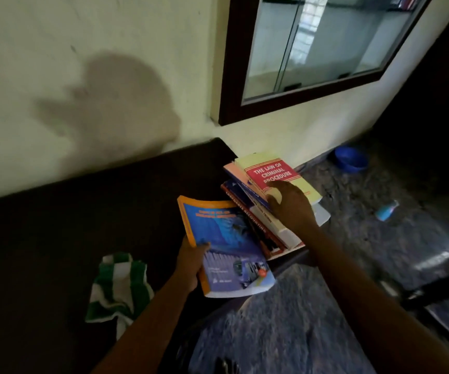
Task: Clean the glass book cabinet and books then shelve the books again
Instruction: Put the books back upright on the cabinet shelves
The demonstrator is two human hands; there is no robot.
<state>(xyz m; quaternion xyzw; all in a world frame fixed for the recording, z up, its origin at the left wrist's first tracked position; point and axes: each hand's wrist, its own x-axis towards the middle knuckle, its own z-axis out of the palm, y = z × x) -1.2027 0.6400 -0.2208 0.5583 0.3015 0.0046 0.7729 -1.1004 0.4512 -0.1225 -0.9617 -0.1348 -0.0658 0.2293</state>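
1. Books are being gathered, it seems, for shelving: a blue book point(231, 247) is being held in the left hand point(191, 263) over the front edge of the dark bench point(82, 211). The fingers are being wrapped under its orange spine and the thumb clamped on the cover.
2. A yellow book point(280, 171), topmost on the stack point(272, 230) at the bench's right end, is being gripped by the right hand point(290, 203). Fingers are being curled over its near corner, with the thumb pressed to the page edges.
3. The stack is being left fanned and overhanging the bench edge. A straight lift is being called for rather than a drag, or the books beneath are likely being pulled off with it.
4. The blue book is being bowed by its one-sided grip, so support nearer its middle is being advised before a second book is added.
5. The cabinet point(312, 44) is being seen on the wall above. Behind its sliding glass, only a few red spines are being glimpsed at the top right corner.
6. A blue bowl point(351, 157) is being left on the floor, and its contents cannot be told. A spray bottle point(386, 210) is lying nearby, and a striped cloth point(120, 287) is being left on the bench.
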